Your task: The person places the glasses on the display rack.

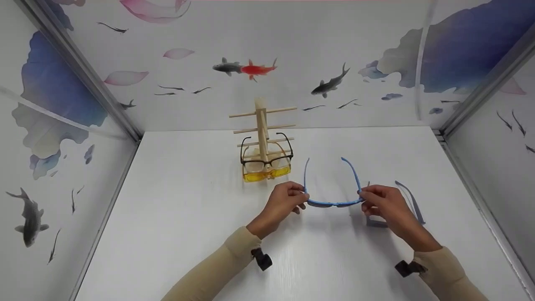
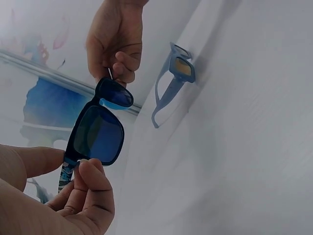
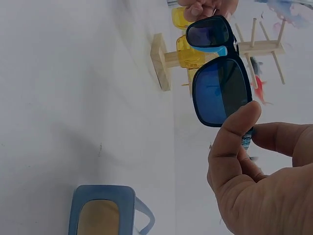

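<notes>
Blue-framed sunglasses (image 1: 334, 204) with dark lenses are held up between both hands, their temples unfolded and pointing toward the back wall. My left hand (image 1: 284, 202) pinches the frame at its left hinge, and my right hand (image 1: 388, 207) pinches the opposite hinge. In the left wrist view the dark blue lens (image 2: 99, 134) is close above the left fingertips; the right wrist view shows the other lens (image 3: 220, 92) beside the right thumb. To the left of the sunglasses, a wooden rack (image 1: 261, 125) bears black-framed glasses (image 1: 266, 163) and yellow-lensed glasses (image 1: 256, 177) on its lower part.
Grey-blue glasses (image 1: 413, 202) lie on the white table (image 1: 175, 234) behind and beside my right hand, also visible in the left wrist view (image 2: 171, 93). Printed wall panels (image 1: 175, 104) enclose the table at the back and sides.
</notes>
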Demonstrator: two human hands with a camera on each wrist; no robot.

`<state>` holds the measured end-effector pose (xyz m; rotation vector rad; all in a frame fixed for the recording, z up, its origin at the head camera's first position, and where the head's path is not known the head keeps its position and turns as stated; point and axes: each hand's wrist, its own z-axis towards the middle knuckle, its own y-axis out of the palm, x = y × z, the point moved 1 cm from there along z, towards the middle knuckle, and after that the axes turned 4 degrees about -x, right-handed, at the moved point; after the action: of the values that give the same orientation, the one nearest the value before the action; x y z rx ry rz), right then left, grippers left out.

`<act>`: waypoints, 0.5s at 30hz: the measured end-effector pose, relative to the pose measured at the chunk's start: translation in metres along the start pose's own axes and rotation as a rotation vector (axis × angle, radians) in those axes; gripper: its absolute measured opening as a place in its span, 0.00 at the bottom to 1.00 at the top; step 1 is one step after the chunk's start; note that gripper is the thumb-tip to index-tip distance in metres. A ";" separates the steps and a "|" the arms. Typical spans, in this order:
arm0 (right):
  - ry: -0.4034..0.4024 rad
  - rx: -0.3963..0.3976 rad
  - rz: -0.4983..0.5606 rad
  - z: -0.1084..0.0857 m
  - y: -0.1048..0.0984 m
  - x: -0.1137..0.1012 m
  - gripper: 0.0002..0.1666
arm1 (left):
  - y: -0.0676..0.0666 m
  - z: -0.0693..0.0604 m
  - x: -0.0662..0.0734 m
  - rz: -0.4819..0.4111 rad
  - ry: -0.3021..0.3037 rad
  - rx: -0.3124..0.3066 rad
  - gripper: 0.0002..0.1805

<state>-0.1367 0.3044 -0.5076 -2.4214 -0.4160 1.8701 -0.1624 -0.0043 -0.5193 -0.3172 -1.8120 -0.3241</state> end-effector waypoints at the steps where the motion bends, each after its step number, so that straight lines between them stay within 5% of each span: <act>1: -0.004 -0.001 0.002 0.000 0.000 0.000 0.21 | 0.000 -0.001 0.001 -0.002 -0.004 0.001 0.13; 15: -0.028 -0.019 0.013 -0.005 0.006 -0.008 0.19 | -0.005 -0.015 0.008 -0.006 0.015 -0.002 0.13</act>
<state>-0.1330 0.2975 -0.5004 -2.4182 -0.4219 1.9162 -0.1532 -0.0146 -0.5077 -0.3097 -1.7984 -0.3319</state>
